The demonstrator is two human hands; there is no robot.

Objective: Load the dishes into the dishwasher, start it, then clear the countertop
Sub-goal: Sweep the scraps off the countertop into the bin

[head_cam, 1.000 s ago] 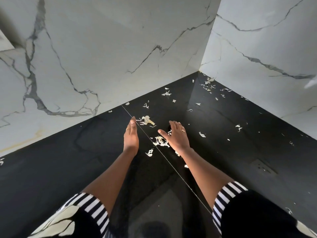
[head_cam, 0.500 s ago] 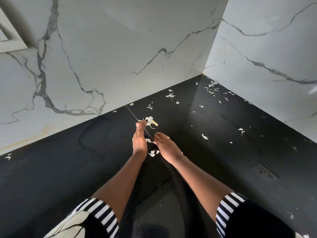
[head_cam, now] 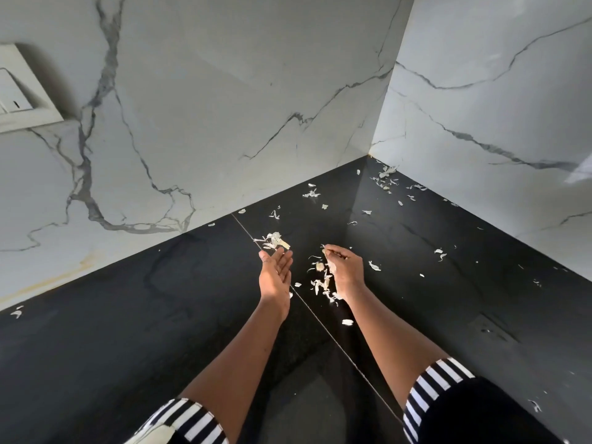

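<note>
Pale papery peel scraps (head_cam: 321,281) lie scattered on the black countertop (head_cam: 144,315). My left hand (head_cam: 275,277) is held edge-on with its palm turned right and its fingers straight, just left of the scrap pile. My right hand (head_cam: 344,272) has its fingers curled and pinches some of the peels, with more lying under and beside it. Another clump of peels (head_cam: 274,240) sits just beyond my left fingertips.
White marble walls meet in a corner (head_cam: 371,152) at the back. More peel bits (head_cam: 386,179) lie in that corner and along the right wall. A white switch plate (head_cam: 19,91) is on the left wall. A seam (head_cam: 333,338) runs diagonally across the counter.
My right hand swept scraps toward my left hand, then pulled back right and curled onto some peels. My left hand turned its palm to face the pile.
</note>
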